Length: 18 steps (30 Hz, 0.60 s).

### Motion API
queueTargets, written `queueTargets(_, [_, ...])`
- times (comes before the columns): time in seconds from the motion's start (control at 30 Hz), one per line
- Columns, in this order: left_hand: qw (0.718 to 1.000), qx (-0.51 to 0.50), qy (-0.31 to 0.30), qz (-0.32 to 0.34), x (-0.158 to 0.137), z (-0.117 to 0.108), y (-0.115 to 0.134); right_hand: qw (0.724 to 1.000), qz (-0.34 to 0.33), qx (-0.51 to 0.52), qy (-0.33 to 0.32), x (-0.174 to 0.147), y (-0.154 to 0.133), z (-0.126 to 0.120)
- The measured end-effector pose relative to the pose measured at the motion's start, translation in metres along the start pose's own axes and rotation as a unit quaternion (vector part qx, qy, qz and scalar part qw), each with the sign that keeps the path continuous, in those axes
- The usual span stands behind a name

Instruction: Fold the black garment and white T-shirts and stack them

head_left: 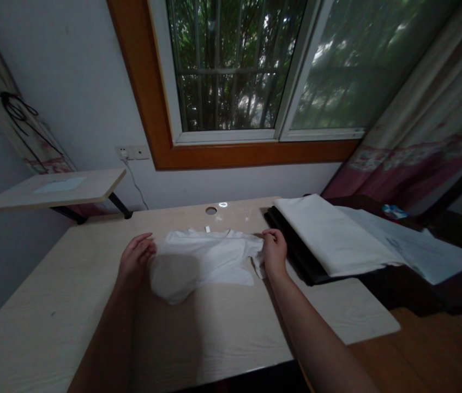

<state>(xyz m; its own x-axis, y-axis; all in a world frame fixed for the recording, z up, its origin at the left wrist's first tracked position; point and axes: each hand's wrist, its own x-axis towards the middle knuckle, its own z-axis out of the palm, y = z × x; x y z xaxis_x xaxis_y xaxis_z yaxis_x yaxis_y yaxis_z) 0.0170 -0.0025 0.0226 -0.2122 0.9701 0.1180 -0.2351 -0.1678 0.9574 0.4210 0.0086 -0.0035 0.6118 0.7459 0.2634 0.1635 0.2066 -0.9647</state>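
**On the desk, toward the far edge: white cloth between both hands, right end pinched, left end unclear**

Cloth (pixel 218 257) lies on the desk (pixel 63 289), left of the folded white fabric (pixel 329 234) on the black item (pixel 296 254).

Right hand (pixel 274 252): fingers closed, pinching the cloth's right end. Left hand (pixel 136 255): fingers curled at the left end, fingertips close to the edge. Can't tell whether it has a pinch or just rests alongside.

Step in hand reads as handling the cloth by its two ends, so straightening it. My take on doing that well:
- Get a definite pinch on the left before any pull; one-sided tension would just drag the piece right.
- Pull evenly and low, parallel to the desk. Thin fabric probably won't resist much.
- Free the small loose fold by the right hand first, else it likely gets trapped underneath.
- Smooth from the middle outward; light palm pressure should do.
- Watch clearance on the right: that hand works just beside the black item.

Looks: plain white, thin and soft, rumpled. Rounded lobe at near left, straighter-edged flap at near right, shallow creases across the middle. Small white tag (pixel 207 229) at the far edge. Shadow covers the left part, so creases there are hard to read.
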Motion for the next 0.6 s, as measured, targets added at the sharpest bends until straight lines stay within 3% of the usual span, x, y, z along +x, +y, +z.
queueTargets(0.13, [0.983,0.180,-0.020,-0.009,0.010,0.008,-0.019,0.987,-0.075,-0.116,-0.076,-0.003,0.002,0.004])
queueTargets(0.23, [0.970,0.233,-0.073,0.022,0.004,0.016,-0.016,0.967,-0.121,-0.171,-0.144,-0.011,-0.002,0.009])
queueTargets(0.3, [0.968,0.220,-0.122,0.002,-0.006,0.019,-0.007,0.953,-0.141,-0.195,-0.185,-0.016,-0.002,0.012])
queueTargets(0.43, [0.971,0.102,-0.184,-0.111,-0.027,0.024,0.012,0.944,-0.152,-0.180,-0.230,-0.019,0.002,0.013])
queueTargets(0.5, [0.975,0.057,-0.174,-0.127,-0.029,0.026,0.015,0.949,-0.131,-0.153,-0.242,-0.018,0.004,0.013])
queueTargets(0.6, [0.988,0.055,-0.109,-0.097,-0.020,0.027,0.010,0.948,-0.124,-0.130,-0.264,-0.019,0.001,0.013])
